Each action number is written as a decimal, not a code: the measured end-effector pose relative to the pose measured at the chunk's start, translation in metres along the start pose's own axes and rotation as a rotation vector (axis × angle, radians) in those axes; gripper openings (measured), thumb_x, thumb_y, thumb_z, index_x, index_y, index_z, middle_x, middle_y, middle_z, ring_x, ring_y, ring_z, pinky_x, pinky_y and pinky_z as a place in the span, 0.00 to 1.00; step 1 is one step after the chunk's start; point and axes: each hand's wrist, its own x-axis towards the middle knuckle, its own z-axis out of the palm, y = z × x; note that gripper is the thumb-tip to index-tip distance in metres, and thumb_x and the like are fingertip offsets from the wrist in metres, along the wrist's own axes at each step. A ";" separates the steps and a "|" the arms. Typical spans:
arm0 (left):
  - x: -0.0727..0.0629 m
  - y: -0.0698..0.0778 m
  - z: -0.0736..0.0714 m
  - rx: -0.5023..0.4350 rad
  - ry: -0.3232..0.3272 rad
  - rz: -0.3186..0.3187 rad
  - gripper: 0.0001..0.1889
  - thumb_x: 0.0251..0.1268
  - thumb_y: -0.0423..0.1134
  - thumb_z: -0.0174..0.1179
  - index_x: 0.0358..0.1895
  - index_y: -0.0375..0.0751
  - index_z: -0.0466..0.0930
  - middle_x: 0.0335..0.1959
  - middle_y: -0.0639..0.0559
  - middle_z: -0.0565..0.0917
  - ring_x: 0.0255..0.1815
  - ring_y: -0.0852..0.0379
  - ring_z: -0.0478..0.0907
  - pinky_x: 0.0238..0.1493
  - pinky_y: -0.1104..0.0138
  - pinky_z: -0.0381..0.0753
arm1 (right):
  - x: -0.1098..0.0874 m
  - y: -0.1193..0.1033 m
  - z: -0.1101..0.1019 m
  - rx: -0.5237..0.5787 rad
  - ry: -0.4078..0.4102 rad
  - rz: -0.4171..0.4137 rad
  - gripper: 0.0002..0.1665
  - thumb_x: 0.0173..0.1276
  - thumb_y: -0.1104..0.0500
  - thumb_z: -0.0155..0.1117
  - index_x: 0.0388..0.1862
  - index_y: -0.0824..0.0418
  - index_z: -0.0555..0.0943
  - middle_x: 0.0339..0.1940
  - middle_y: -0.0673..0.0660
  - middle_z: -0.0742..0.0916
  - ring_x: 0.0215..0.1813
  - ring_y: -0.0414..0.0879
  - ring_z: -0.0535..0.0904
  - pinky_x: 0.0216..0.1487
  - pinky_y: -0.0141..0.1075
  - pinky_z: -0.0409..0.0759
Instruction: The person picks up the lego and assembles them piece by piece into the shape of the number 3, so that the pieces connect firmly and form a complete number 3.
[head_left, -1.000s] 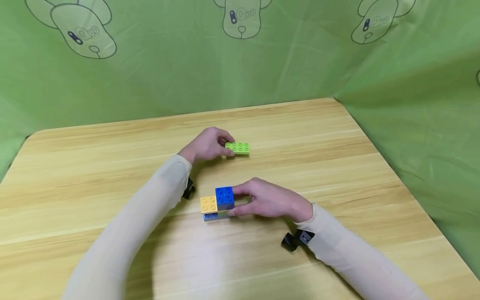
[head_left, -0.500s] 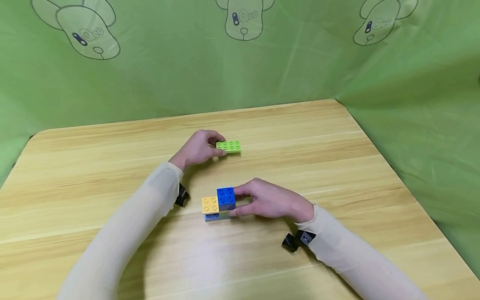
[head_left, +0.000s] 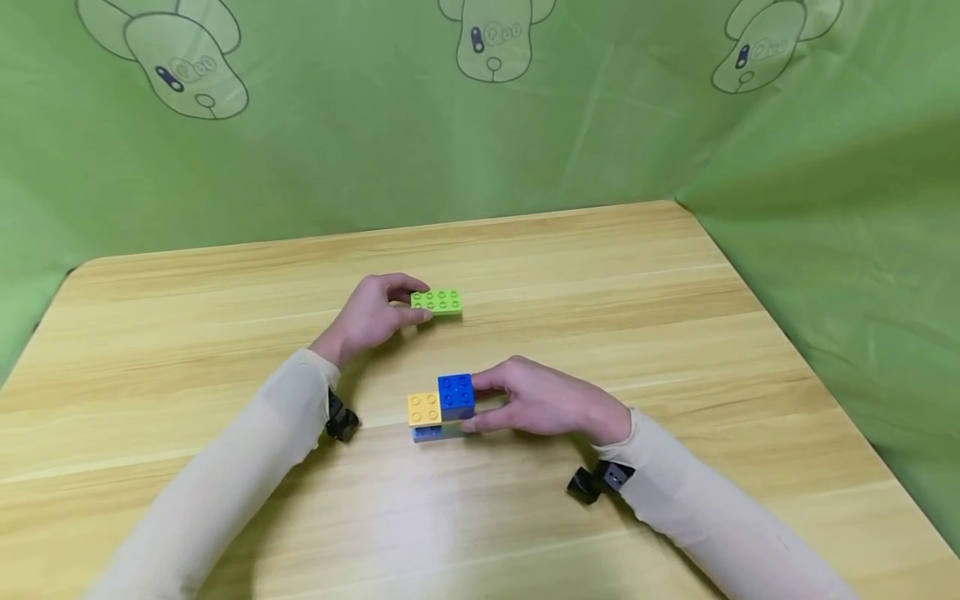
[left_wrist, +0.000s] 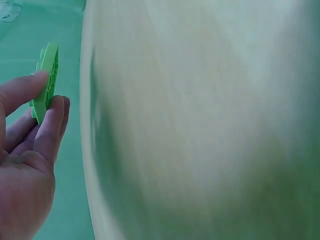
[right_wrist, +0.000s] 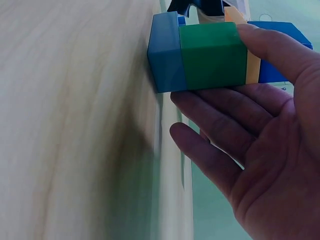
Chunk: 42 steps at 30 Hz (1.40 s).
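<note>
Between thumb and fingers, my left hand [head_left: 373, 312] pinches the left end of a flat lime-green building brick [head_left: 442, 302], studs up. The left wrist view shows that brick [left_wrist: 47, 82] edge-on, raised off the table. My right hand [head_left: 540, 398] holds the right side of a stack of building bricks. On top of the stack sits a dark blue brick [head_left: 455, 392], beside the bare studs of a flat yellow-orange brick [head_left: 424, 408]. Under these, the right wrist view shows a green brick [right_wrist: 212, 56] and, lowest, a lighter blue brick [right_wrist: 169, 55].
Both hands work over a wooden table [head_left: 600, 275] with a pale grain. Green cloth [head_left: 337, 150] with printed dog-like heads hangs behind it and along the right side. A black wrist camera [head_left: 342, 417] sits under the left sleeve, and another black device [head_left: 600, 481] under the right.
My left hand has moved left and slightly nearer, carrying the lime-green brick with it. My right hand and the stack stay nearly where they were.
</note>
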 end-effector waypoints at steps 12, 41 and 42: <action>-0.023 -0.001 0.001 -0.155 0.098 -0.043 0.21 0.58 0.34 0.71 0.56 0.38 0.81 0.46 0.45 0.82 0.46 0.51 0.77 0.41 0.66 0.79 | 0.002 0.001 0.001 0.004 -0.010 0.005 0.22 0.67 0.48 0.68 0.57 0.55 0.82 0.50 0.42 0.86 0.48 0.35 0.80 0.58 0.36 0.76; -0.045 -0.009 -0.002 -0.319 0.108 -0.091 0.23 0.59 0.31 0.70 0.59 0.36 0.78 0.48 0.43 0.84 0.49 0.52 0.83 0.47 0.67 0.82 | 0.003 0.003 0.000 0.017 0.000 -0.012 0.22 0.66 0.48 0.69 0.57 0.54 0.82 0.51 0.41 0.85 0.50 0.34 0.79 0.58 0.34 0.76; -0.046 -0.009 -0.002 -0.310 0.115 -0.095 0.23 0.58 0.32 0.70 0.58 0.37 0.78 0.48 0.43 0.84 0.48 0.52 0.83 0.46 0.67 0.82 | 0.003 0.003 0.000 0.014 -0.003 -0.014 0.22 0.66 0.48 0.69 0.57 0.54 0.82 0.50 0.40 0.85 0.50 0.34 0.79 0.58 0.34 0.76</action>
